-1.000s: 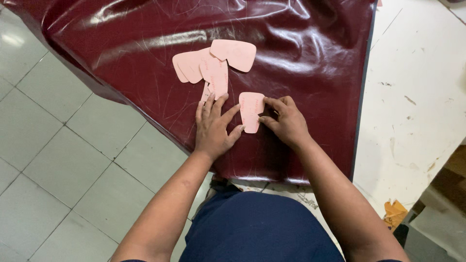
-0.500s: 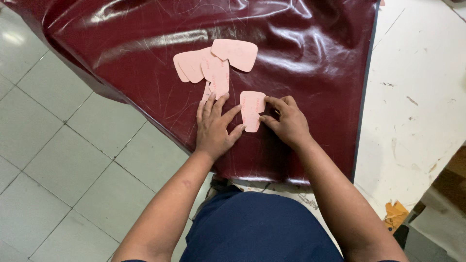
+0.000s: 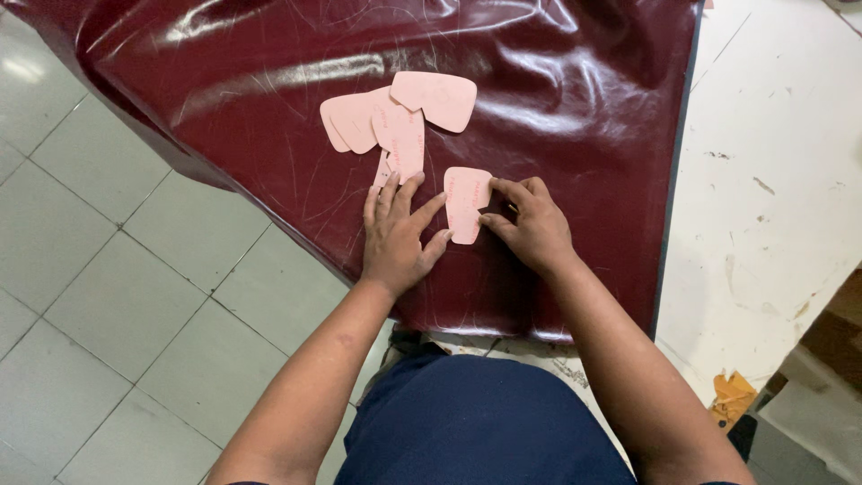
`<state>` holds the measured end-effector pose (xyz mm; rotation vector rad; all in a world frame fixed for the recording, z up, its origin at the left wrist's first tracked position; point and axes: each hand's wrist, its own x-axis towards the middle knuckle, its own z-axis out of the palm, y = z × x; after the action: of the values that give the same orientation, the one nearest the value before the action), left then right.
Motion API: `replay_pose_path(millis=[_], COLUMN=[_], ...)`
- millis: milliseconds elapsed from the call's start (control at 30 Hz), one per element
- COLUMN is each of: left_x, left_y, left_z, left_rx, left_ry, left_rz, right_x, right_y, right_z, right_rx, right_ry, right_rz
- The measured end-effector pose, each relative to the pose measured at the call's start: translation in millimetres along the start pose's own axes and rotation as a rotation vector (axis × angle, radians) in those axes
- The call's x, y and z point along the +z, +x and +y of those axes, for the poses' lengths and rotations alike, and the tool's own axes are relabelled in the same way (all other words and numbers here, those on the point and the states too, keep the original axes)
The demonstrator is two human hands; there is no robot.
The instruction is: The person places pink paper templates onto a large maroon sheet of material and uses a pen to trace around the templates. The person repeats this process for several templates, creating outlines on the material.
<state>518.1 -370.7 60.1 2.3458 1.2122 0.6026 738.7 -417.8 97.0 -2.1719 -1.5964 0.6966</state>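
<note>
head view: both hands, left (image 3: 400, 235) spread flat, right (image 3: 530, 224) pinching pink template (image 3: 465, 204).

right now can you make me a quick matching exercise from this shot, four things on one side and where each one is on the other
Things:
1. left hand
2. right hand
3. single pink template
4. pile of pink templates

Places:
A. lying between the two hands
B. farther up the dark red leather sheet, pieces overlapping
C. flat on the leather, fingertips at the single piece's left edge
D. fingertips at the single piece's right edge

Pairs: 1-C, 2-D, 3-A, 4-B
</note>
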Motion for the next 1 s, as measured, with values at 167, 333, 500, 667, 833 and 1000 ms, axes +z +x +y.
replay_pose_path(millis=[167,333,500,667,833,1000], left_x=[-0.4,1.2,-0.4,0.6,4.0,5.6], left_y=[-0.4,0.4,0.3,0.6,-0.7,-1.5], left_z=[0.4,1.0,2.1,2.1,-1.2,-2.1], left_rx=[0.002,-0.025,-0.035,-0.025,0.002,-0.003], left_ry=[-0.022,-0.001,-0.026,-0.021,0.003,0.003], left_rz=[0.011,-0.009,-0.013,0.000,0.018,0.023], right_x=[-1.5,-1.3,0.6,0.3,-0.6,-0.6], right_y=[0.0,-0.1,-0.4,-0.1,-0.9,-0.7], right_z=[0.4,2.0,2.7,2.7,0.7,-0.5], right_rx=[-0.006,-0.021,-0.034,-0.034,-0.015,0.015], right_ry=[-0.007,0.013,0.014,-0.002,-0.002,-0.011], right_rz=[-0.013,-0.007,0.008,0.005,-0.008,-0.019])
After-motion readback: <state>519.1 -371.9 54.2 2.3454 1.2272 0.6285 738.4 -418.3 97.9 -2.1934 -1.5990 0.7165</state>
